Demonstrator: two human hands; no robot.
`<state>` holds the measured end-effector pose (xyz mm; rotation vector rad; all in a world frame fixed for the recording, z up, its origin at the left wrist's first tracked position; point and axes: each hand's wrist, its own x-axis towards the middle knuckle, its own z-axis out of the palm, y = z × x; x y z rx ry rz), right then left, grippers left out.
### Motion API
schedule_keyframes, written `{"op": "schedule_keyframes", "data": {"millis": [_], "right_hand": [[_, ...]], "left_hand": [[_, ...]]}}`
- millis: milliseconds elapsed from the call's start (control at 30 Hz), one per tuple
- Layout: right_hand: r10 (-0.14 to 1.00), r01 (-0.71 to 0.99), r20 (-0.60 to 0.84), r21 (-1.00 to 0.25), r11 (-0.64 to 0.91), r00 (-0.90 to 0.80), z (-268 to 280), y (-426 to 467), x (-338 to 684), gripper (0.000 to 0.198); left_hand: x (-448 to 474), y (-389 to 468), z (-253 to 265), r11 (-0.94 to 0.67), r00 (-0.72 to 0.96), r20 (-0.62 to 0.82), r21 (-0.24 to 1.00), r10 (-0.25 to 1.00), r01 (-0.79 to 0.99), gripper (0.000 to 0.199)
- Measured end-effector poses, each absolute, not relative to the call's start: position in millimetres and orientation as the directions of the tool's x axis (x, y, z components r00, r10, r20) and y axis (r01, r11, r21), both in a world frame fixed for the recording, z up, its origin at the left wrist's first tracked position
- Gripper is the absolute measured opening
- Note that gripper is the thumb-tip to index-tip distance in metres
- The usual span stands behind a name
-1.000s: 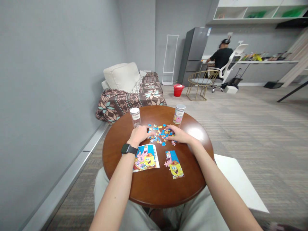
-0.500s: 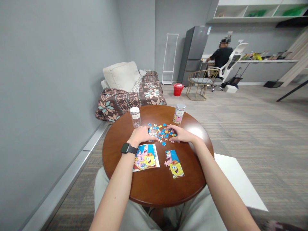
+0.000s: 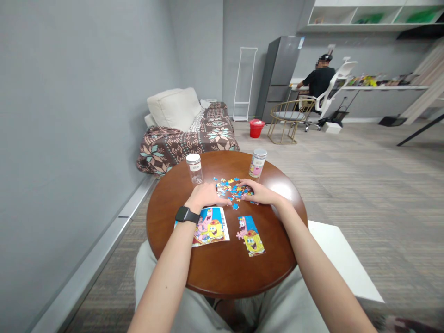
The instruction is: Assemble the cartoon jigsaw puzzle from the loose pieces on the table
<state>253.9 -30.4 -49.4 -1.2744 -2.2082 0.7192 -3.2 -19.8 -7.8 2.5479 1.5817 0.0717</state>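
Beyond puzzle pieces (image 3: 239, 189), some perhaps hidden, stand two lidded jars (image 3: 196, 175).

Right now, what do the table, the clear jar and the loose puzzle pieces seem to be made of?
Table: probably wood or veneer, glossy varnish; reddish-brown, with glare on its right side.
Clear jar: smooth plastic or glass, I can't tell which; the table shows through it.
Loose puzzle pieces: likely card with a printed face; flat, knobbed outlines, too small to judge gloss.
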Motion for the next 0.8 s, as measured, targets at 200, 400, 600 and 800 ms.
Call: {"op": "schedule_keyframes", "data": {"millis": [200,400,600,800], "right_hand": [[0.873,0.608,0.133,-0.668,0.429,-0.469,-43,-32,259,0.045],[0.841,0.579,0.079,-0.691,0.433,-0.535,-39,-33,275,0.063],[0.880,0.609,0.121,-0.678,0.411,-0.459,-47,-29,269,0.052],[0.881,0.619,0.130,-0.665,0.418,-0.456,-47,-28,268,0.046]], "left_hand": [[5,-26,-5,-0.404,0.410,-0.028,0.127,0.911,0.906,0.076],[11,-30,-5,-0.397,0.400,-0.003,0.113,0.916,0.911,0.084],[15,-29,-11,-0.395,0.397,0.005,0.103,0.918,0.913,0.085],[15,-30,-10,-0.396,0.398,0.007,0.121,0.917,0.910,0.084]]}}
